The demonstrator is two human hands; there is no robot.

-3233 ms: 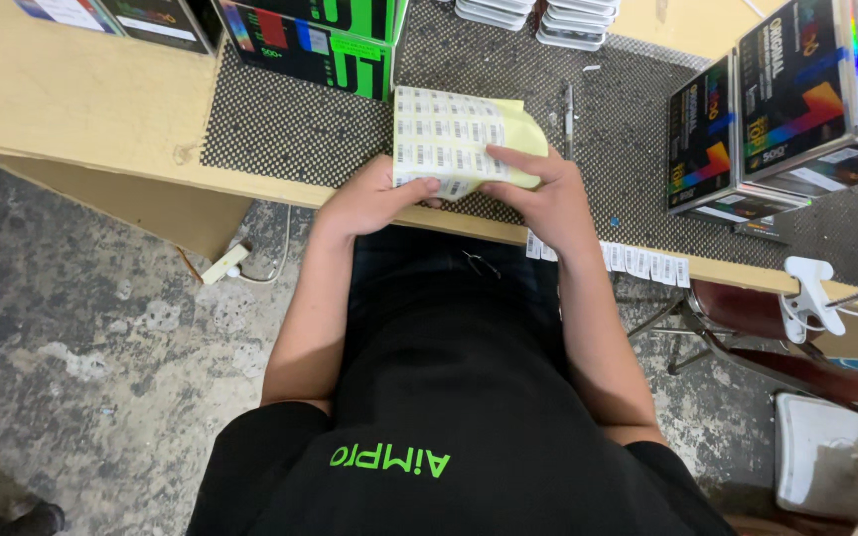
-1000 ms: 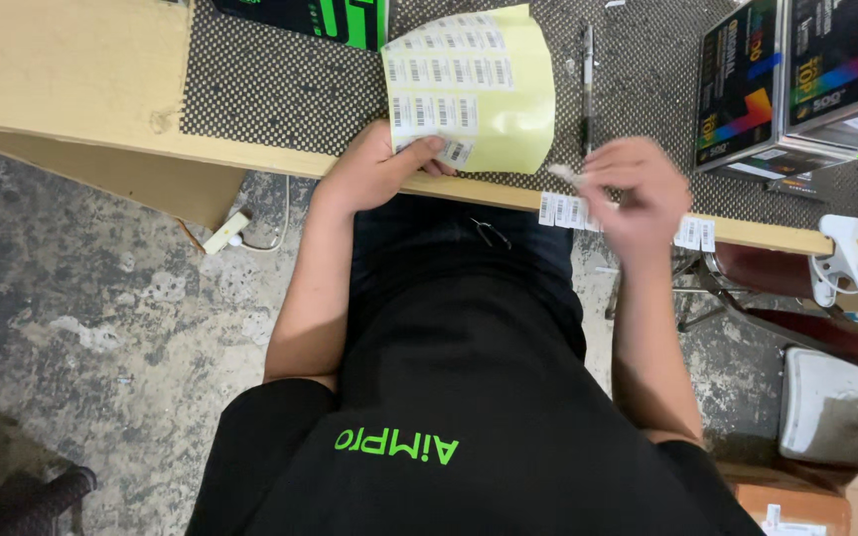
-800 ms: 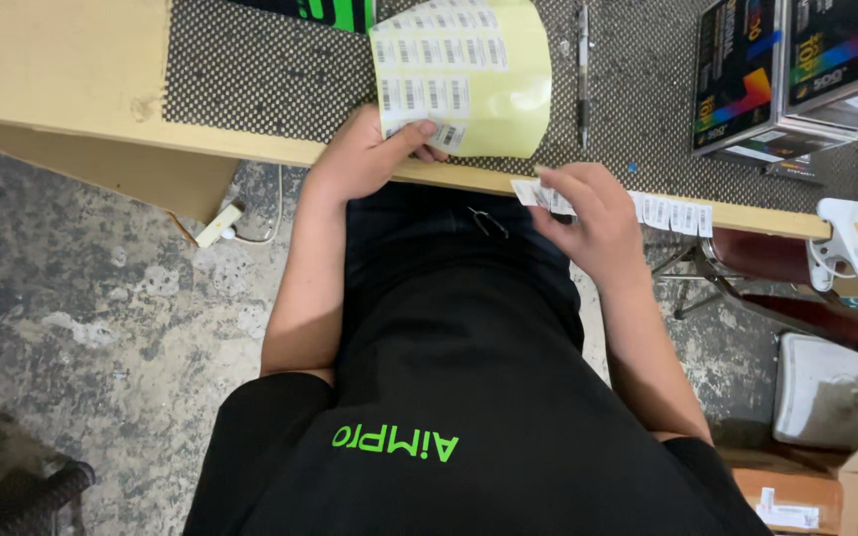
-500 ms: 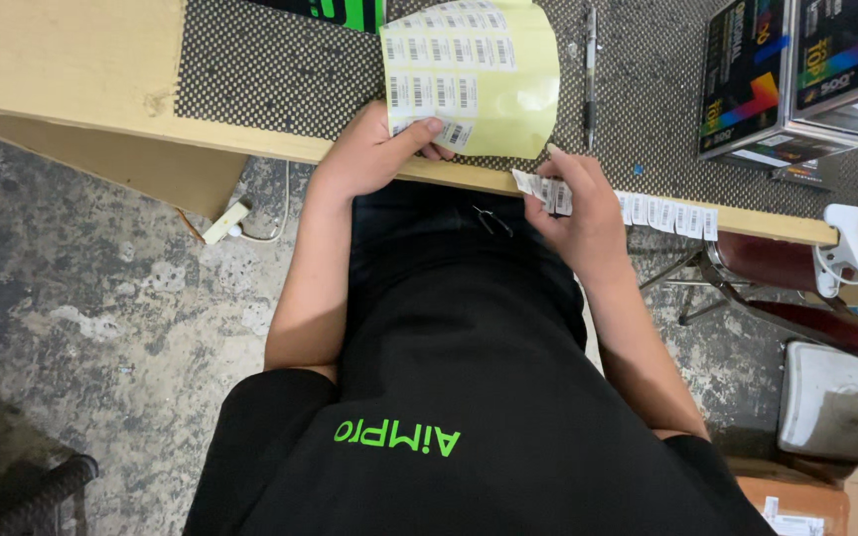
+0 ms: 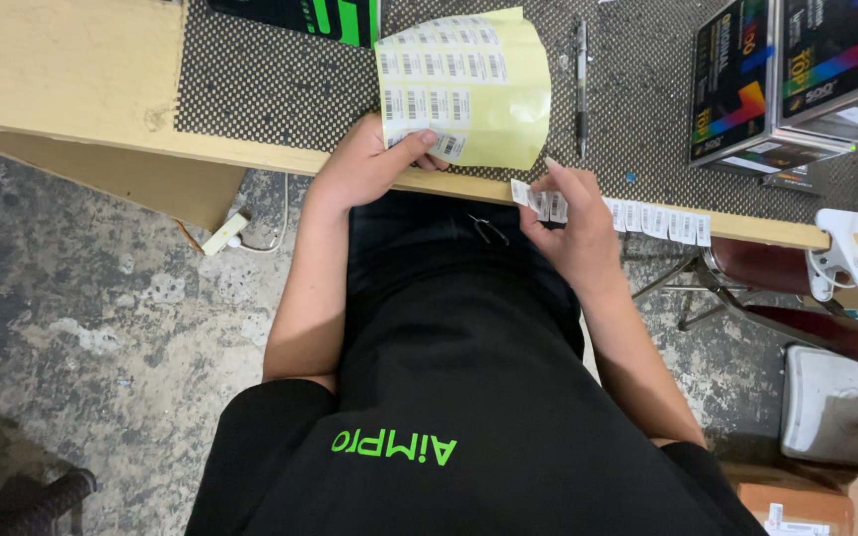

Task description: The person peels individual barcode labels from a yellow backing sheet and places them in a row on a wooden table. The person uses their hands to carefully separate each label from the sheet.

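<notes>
My left hand [image 5: 367,167] pinches the lower corner of a yellow backing sheet [image 5: 489,99] that carries rows of white barcode labels. The sheet lies curled on the dark dotted mat [image 5: 280,84]. My right hand [image 5: 570,228] is at the wooden table's front edge [image 5: 280,159], its fingers touching the left end of a row of small white labels [image 5: 647,218] stuck along that edge. Whether it grips a single label I cannot tell.
A black pen [image 5: 581,79] lies on the mat right of the sheet. Colourful boxes [image 5: 796,79] stand at the far right, a black and green box [image 5: 320,15] at the top. A white clamp [image 5: 841,248] and a red stool [image 5: 796,288] sit lower right.
My right hand left the sheet, swung out to the right, then came back to the labels stuck on the table edge. My left hand kept hold of the sheet throughout.
</notes>
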